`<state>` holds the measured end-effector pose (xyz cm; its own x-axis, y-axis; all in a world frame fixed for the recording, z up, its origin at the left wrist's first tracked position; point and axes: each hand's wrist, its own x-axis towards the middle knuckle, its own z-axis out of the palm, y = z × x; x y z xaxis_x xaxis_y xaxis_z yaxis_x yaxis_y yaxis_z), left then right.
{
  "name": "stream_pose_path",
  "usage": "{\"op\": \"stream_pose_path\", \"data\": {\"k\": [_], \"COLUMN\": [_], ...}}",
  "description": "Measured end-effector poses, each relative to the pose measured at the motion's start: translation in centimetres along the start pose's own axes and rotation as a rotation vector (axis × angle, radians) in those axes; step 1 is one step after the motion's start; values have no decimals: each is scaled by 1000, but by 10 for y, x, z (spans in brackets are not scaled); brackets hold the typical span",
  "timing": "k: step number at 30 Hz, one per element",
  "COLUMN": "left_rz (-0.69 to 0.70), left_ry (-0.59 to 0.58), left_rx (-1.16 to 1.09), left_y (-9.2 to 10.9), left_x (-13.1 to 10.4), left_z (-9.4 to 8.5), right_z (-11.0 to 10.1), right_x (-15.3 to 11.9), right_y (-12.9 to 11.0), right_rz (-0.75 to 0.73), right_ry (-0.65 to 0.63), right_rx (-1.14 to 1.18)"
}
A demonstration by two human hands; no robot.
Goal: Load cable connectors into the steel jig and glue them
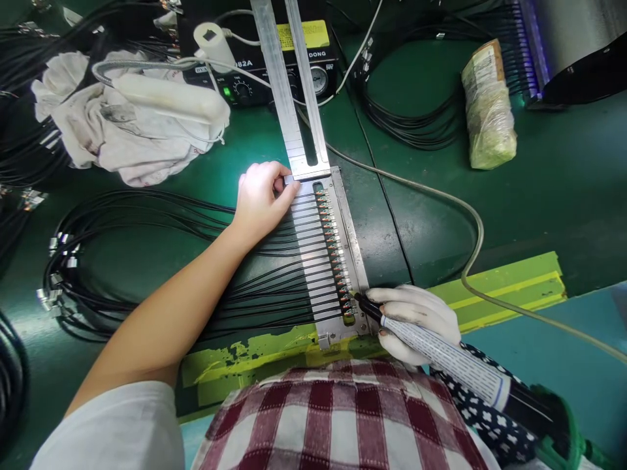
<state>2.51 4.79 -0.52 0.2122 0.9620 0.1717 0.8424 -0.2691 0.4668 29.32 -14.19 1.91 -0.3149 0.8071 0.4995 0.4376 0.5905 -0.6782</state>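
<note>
as right hand grips, tool juts both ways

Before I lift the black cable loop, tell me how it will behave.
The black cable loop looks floppy: its strands curve, so it would probably sag. Strands run onto the metal fixture, so lifting might tug there.

On the table, just under the left hand, far end of the metal rack. Beyond this hand, the box; beyond and to the left, the cloth. Nearer and also to the left, the cables, with ends on the rack. In the right hand, the tool.
</note>
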Motion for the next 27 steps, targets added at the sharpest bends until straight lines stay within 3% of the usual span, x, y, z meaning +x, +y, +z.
{"op": "stream_pose_path", "data": {"k": [27], "left_rz": [-11], "left_ry": [0], "left_rx": [-6], "left_y": [1], "left_x": [0], "left_z": [-1], "right_z": [-2], "right_x": [1], "right_y": [-1], "right_rz": [-3], "right_ry": [-7], "right_rx": [29]}}
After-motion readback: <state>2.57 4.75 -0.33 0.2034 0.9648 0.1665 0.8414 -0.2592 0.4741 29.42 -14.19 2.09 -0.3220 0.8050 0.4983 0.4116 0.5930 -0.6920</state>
